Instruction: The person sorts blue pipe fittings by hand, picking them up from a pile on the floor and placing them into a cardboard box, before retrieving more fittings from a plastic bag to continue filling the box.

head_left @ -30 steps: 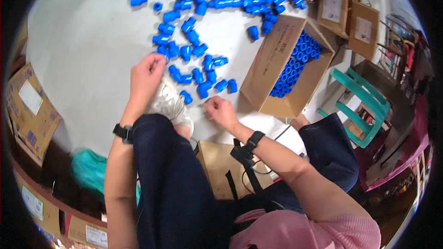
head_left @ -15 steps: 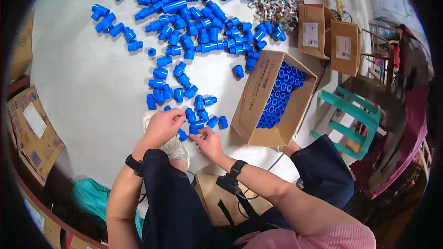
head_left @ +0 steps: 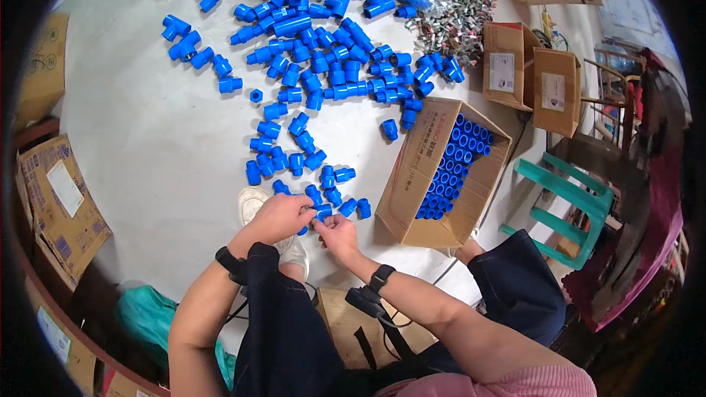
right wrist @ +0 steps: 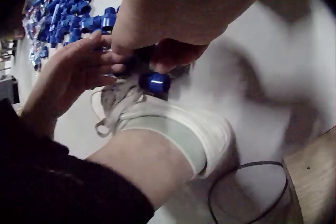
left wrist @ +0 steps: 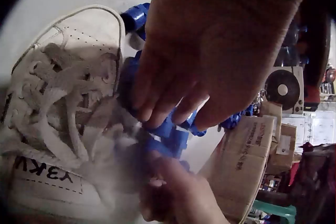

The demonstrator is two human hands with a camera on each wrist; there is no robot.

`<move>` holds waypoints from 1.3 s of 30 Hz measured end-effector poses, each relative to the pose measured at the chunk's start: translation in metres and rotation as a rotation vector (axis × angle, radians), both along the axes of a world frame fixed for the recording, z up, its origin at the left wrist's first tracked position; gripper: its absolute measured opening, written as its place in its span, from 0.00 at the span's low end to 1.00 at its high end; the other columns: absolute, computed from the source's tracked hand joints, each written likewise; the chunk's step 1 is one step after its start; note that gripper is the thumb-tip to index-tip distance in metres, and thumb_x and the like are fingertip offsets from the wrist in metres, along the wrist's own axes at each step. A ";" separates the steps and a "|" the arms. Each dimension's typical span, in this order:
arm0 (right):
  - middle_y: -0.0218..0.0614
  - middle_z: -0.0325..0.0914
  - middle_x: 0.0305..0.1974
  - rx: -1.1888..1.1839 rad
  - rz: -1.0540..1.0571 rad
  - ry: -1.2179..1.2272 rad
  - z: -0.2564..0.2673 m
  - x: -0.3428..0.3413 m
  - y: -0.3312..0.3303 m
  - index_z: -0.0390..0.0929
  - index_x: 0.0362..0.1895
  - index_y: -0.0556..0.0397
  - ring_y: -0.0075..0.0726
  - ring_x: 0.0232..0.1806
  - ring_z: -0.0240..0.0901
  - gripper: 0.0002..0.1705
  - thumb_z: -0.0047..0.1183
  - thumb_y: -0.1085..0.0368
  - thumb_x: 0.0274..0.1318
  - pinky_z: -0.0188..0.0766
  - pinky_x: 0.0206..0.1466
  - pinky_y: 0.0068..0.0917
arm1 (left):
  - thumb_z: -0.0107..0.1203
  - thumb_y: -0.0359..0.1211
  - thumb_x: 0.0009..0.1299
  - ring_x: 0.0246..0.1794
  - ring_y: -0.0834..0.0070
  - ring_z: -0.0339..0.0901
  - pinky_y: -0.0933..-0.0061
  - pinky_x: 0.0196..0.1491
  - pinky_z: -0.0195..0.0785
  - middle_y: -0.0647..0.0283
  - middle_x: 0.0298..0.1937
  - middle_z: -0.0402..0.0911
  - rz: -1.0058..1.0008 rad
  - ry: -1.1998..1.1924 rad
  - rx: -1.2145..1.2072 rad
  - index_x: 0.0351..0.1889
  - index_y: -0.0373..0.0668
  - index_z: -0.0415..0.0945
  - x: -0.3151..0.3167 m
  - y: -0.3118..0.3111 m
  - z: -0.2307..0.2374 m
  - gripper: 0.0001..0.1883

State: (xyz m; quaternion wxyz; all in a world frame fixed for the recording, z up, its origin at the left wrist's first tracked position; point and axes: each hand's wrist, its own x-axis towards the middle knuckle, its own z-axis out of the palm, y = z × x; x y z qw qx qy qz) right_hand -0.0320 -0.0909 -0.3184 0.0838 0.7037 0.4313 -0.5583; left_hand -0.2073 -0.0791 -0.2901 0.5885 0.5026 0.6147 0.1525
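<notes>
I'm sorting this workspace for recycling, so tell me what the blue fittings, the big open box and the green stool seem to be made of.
Blue fittings: probably rigid plastic, smooth and glossy, judging by bright highlights and even colour.
Open box: cardboard, matt brown, with a printed side and thin folded edges.
Green stool: likely moulded plastic, given its rounded, single-colour bars.

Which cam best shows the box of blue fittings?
Head view: it shows the open box and the blue fittings packed inside. Left wrist view catches only part of its printed side, contents unseen; right wrist view does not show it.
</notes>
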 end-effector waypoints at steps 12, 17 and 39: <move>0.29 0.72 0.19 0.327 0.198 0.379 0.044 -0.027 0.092 0.74 0.37 0.57 0.22 0.23 0.70 0.17 0.58 0.60 0.45 0.68 0.27 0.22 | 0.55 0.35 0.62 0.30 0.75 0.76 0.77 0.33 0.72 0.58 0.34 0.76 0.533 -0.439 -0.278 0.48 0.35 0.66 -0.015 0.039 0.017 0.20; 0.51 0.59 0.58 1.018 0.609 0.023 0.018 -0.035 0.185 0.64 0.54 0.53 0.52 0.60 0.52 0.32 0.55 0.53 0.46 0.52 0.58 0.48 | 0.53 0.27 0.60 0.31 0.73 0.77 0.75 0.31 0.76 0.59 0.34 0.75 0.876 -0.563 -0.312 0.45 0.36 0.63 -0.027 0.042 0.010 0.16; 0.47 0.76 0.39 0.890 0.695 -0.217 0.020 -0.011 0.356 0.79 0.38 0.49 0.51 0.45 0.70 0.16 0.49 0.67 0.40 0.66 0.51 0.36 | 0.58 0.29 0.58 0.18 0.84 0.69 0.80 0.23 0.70 0.69 0.23 0.72 0.761 -0.281 -0.045 0.36 0.40 0.71 -0.014 0.052 0.024 0.10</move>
